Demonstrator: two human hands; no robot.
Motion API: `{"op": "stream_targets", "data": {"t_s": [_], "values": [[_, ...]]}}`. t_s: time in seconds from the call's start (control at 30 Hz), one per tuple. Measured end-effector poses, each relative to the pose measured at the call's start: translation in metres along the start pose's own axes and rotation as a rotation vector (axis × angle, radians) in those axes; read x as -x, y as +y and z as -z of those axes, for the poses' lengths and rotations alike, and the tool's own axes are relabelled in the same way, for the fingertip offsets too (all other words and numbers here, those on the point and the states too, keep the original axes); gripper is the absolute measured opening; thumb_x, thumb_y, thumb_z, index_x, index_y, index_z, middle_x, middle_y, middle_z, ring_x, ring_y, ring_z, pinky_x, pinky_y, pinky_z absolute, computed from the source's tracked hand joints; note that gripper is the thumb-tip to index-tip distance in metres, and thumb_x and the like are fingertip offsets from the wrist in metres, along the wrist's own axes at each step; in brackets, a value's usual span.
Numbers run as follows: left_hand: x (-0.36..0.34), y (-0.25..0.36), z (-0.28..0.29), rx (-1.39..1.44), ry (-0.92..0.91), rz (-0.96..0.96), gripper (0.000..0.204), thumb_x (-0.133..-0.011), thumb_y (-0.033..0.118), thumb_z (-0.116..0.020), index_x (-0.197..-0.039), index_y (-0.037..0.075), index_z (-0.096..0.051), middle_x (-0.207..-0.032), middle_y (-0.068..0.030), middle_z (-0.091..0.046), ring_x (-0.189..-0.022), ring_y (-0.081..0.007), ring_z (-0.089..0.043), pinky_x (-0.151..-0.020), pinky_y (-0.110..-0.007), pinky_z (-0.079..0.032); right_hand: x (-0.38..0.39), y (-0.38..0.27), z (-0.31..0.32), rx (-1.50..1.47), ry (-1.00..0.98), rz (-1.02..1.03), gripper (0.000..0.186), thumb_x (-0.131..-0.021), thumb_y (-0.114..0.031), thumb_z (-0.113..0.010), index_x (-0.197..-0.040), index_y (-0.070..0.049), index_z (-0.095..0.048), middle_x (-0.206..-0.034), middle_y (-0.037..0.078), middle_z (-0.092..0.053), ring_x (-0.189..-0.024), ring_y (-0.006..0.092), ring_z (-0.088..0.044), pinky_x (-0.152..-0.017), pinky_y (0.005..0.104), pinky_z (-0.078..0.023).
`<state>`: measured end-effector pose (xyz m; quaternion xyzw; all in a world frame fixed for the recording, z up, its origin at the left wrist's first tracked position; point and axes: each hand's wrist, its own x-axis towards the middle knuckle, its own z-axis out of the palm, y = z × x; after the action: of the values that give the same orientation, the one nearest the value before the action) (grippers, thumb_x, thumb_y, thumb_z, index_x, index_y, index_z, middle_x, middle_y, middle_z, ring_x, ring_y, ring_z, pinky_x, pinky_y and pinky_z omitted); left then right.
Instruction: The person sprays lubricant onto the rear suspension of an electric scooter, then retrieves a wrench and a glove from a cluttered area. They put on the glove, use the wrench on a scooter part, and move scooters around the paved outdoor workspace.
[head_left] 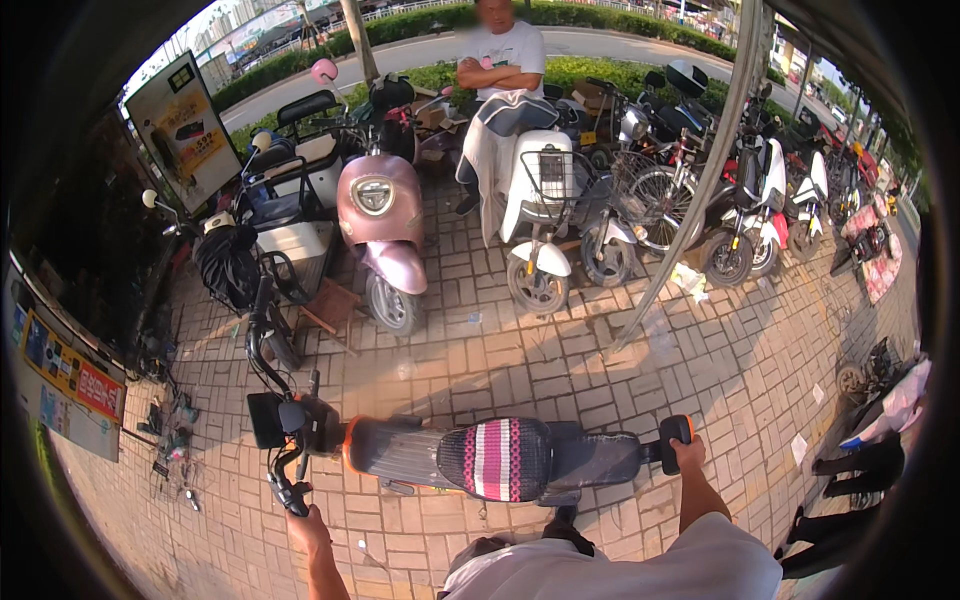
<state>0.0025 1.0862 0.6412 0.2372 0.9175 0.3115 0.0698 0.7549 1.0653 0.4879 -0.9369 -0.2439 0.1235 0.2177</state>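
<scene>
Brick paving (480, 370) carries the scooter (395, 452); its long axis runs from left grip (308, 518), wrapped round the handlebar (289, 494), to right grip (688, 456), holding the rear backrest (672, 436).

Looks steeply down from head height, above and behind the left fingers (305, 512) and right fingers (685, 447). Faces past both toward the road (620, 43), far beyond the fingers. Sits near enough to frame the scooter (400, 450) stretching between them, with the wearer's shirt (650, 568) closest, just behind the fingers. Spans wide, bending edges toward a dark round rim.
</scene>
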Motion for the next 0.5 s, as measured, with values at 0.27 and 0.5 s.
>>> {"op": "stream_targets", "data": {"t_s": [0.27,0.5], "values": [[-0.046,0.011,0.022,-0.127,-0.037,0.026,0.034,-0.07,0.025,-0.066,-0.094,0.002,-0.061,-0.079,-0.0191,-0.066,-0.074,-0.0346,-0.065,-0.065,-0.042,-0.049,0.005,0.028,-0.032,-0.294,-0.152,0.111,0.046,-0.069,-0.029,-0.077,-0.097,0.004,-0.062,-0.085,0.017,-0.066,-0.075,0.0325,-0.063,-0.071,0.0409,-0.049],[-0.122,-0.028,0.058,-0.291,0.009,-0.029,0.04,-0.069,0.027,-0.066,-0.102,0.004,-0.061,-0.083,-0.0194,-0.066,-0.08,-0.0355,-0.064,-0.069,-0.043,-0.05,0.042,-0.015,-0.104,-0.233,-0.225,0.102,0.042,-0.074,-0.024,-0.076,-0.101,0.004,-0.059,-0.094,0.015,-0.064,-0.081,0.0277,-0.062,-0.074,0.0374,-0.049]]}}
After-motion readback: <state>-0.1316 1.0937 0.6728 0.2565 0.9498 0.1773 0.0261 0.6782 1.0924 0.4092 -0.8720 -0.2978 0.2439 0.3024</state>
